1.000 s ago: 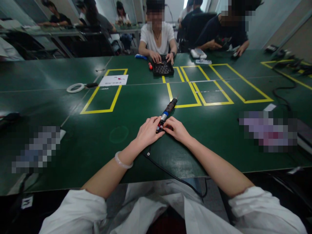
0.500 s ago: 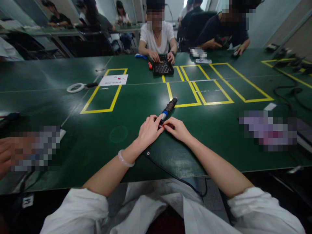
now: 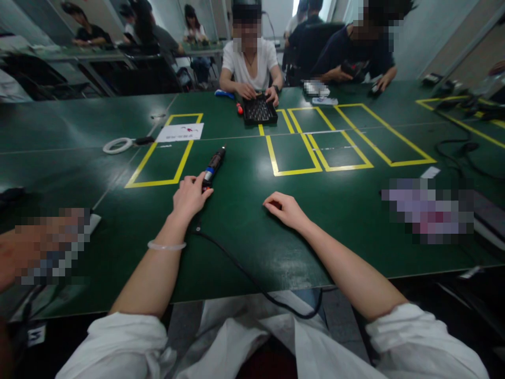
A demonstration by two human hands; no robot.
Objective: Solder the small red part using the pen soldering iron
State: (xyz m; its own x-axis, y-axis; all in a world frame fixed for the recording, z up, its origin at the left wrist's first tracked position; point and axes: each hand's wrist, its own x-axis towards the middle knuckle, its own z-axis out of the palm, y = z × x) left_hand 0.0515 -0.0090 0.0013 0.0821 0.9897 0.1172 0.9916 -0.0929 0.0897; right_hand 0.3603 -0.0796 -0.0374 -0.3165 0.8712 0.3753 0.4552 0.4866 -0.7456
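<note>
Grips rear of pen-shaped tool (image 3: 215, 163) w/ L grip (image 3: 190, 197), wrapping thumb + fingers round it, & points tip fwd and slightly R, on or just above green worktop (image 3: 236, 210) (can't tell which), near R side of leftmost yellow tape box (image 3: 183, 163). Has R grip (image 3: 288, 208) at worktop, well apart from tool, w/ fingers loosely curled & thumb close to index; can't tell re. anything pinched there. Has black cable (image 3: 244, 271) running from beside L grip to front worktop edge, plus white sheet (image 3: 180, 132) across tape box's far end.
</note>
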